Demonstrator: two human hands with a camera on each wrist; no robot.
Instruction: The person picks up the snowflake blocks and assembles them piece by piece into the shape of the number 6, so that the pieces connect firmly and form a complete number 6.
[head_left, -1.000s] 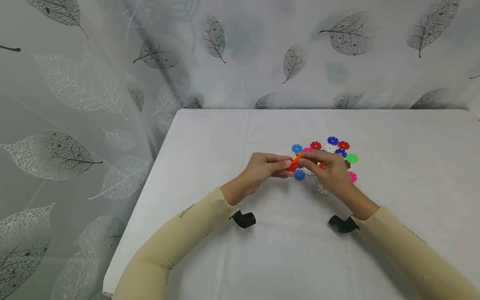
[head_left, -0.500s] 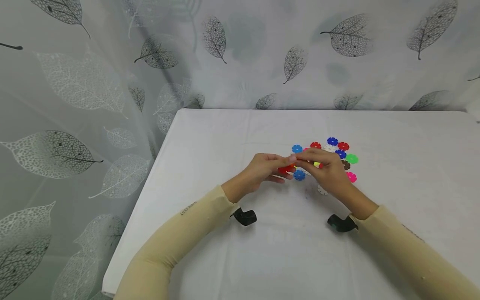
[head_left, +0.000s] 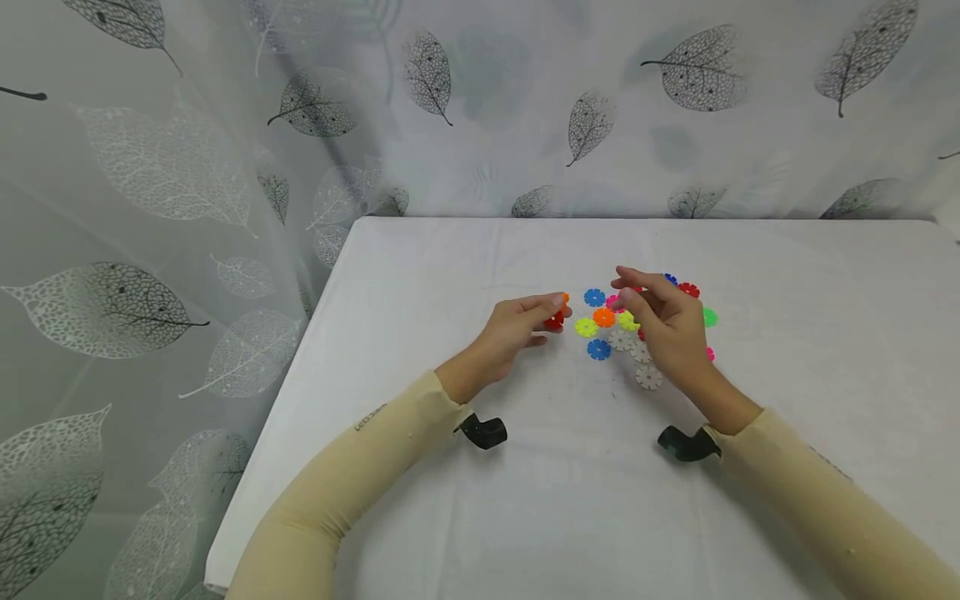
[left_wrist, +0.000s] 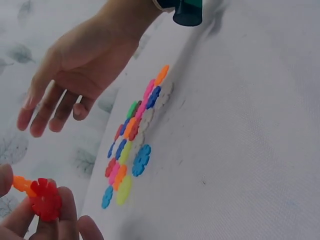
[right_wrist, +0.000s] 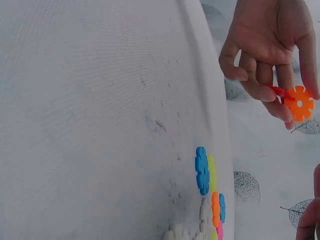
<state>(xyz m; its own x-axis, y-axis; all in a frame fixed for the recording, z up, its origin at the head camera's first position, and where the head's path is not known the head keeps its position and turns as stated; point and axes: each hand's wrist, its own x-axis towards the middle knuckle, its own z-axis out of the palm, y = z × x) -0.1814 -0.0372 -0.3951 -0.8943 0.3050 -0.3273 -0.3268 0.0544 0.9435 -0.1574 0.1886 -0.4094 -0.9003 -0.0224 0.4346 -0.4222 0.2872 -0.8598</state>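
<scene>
Head cam: above and behind left fingers [head_left: 542, 309] and right fingers [head_left: 647, 280], facing forward-down, widest, farthest. Left wrist cam: close behind left fingers, rolled, looks across to right fingers. Right wrist cam: rolled, right fingers clipped at edge, looks across to left. Both wrist views share red-orange disc pair [left_wrist: 46, 201] in left fingers.

- Left hand [right_wrist: 270, 47], upper right, holds orange notched disc [right_wrist: 306, 108].
- Red disc [right_wrist: 280, 92] edge-on against it, probably slotted in; join blurry.
- Right hand [right_wrist: 310, 218]: partial, right edge.
- White table [right_wrist: 100, 125]: blue disc [right_wrist: 201, 171] before yellow disc [right_wrist: 213, 172], white discs [right_wrist: 176, 233] at bottom.
- Leaf-print curtain [right_wrist: 262, 155] behind.
</scene>
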